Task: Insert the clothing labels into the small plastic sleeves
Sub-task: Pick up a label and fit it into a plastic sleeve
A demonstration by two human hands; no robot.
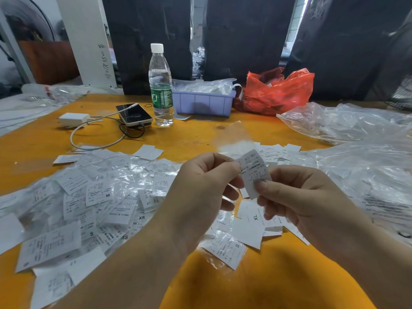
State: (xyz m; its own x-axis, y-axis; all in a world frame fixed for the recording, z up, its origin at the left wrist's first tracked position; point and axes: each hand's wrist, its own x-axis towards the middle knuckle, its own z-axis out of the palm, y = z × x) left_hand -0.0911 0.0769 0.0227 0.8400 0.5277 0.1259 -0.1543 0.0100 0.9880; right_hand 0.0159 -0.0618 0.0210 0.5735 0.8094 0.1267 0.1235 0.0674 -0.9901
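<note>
Above the table's middle, my left hand (200, 186) pinches the lower edge of a small clear plastic sleeve (233, 139), which stands up and away from me. My right hand (296, 197) pinches a white printed clothing label (254, 170) by its lower end. The label's upper end lies at the sleeve's mouth, between both hands. A wide heap of sleeved labels (95, 197) marked S, M, L, XS covers the orange table (256, 282) on the left. Loose white labels (252, 230), one marked XL, lie under my hands.
A water bottle (161, 85), a phone (134, 114) with cable and white charger (73, 119) stand behind the heap. A lilac bin (204, 103) holding plastic packets and a red bag (276, 92) sit at the back. Large clear bags (356, 152) fill the right side.
</note>
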